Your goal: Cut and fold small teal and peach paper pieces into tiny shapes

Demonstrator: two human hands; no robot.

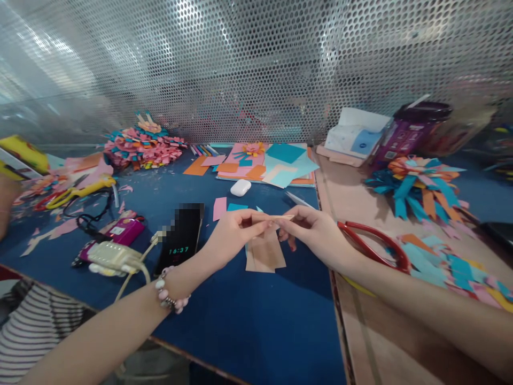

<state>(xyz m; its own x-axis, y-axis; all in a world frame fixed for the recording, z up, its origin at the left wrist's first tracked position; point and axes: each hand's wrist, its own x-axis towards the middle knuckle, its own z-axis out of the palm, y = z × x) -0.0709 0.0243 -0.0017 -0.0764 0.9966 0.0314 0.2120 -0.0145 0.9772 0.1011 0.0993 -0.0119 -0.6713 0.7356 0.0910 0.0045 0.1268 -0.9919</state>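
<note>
One thin peach paper strip [276,217], apparently folded, raised above the blue tabletop [256,331]; left hand [234,232] and right hand [316,232] each pinching an end, seemingly for even tension. Flat tan paper pieces [262,258], just below, presumably for easy reach.

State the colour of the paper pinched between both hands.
The paper is light tan, best seen in the head view, though nearly edge-on.

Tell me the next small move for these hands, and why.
Probably pinch along the held tan paper to press it flat: the left hand and right hand grip it from opposite sides, and it shows as a thin strip between them.
</note>
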